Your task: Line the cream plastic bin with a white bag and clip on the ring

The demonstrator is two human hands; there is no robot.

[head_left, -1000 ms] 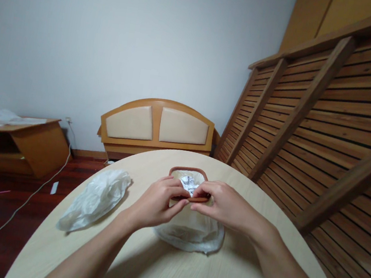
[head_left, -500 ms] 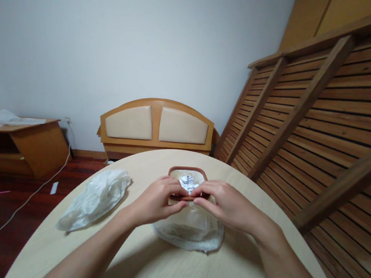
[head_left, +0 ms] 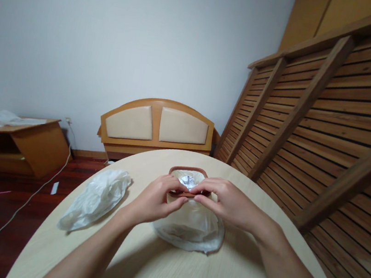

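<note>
In front of me on the table (head_left: pixel 222 265) is a whitish, see-through bag (head_left: pixel 188 232) with a brown frame (head_left: pixel 188 169) around its mouth. Crumpled silvery-white paper or wrapping (head_left: pixel 186 182) shows inside the opening. My left hand (head_left: pixel 163 197) pinches the near side of the frame between thumb and fingers. Close beside it, my right hand (head_left: pixel 216 197) grips the same near edge, its fingertips almost meeting the left ones. To the left lies a crumpled white plastic bag (head_left: pixel 96 200), apart from both hands.
Behind the table stands a wooden headboard (head_left: pixel 157 125) with cream panels. A slatted wooden bed base (head_left: pixel 313 121) leans along the right side. At the left, a low wooden cabinet (head_left: pixel 35 149) carries white sheeting, and a white cable (head_left: pixel 22 207) trails over the dark red floor.
My fingers have shifted slightly along the near edge of the brown frame, which sits a little higher. Less of the crumpled filling shows. The white bag at the left stays put.
</note>
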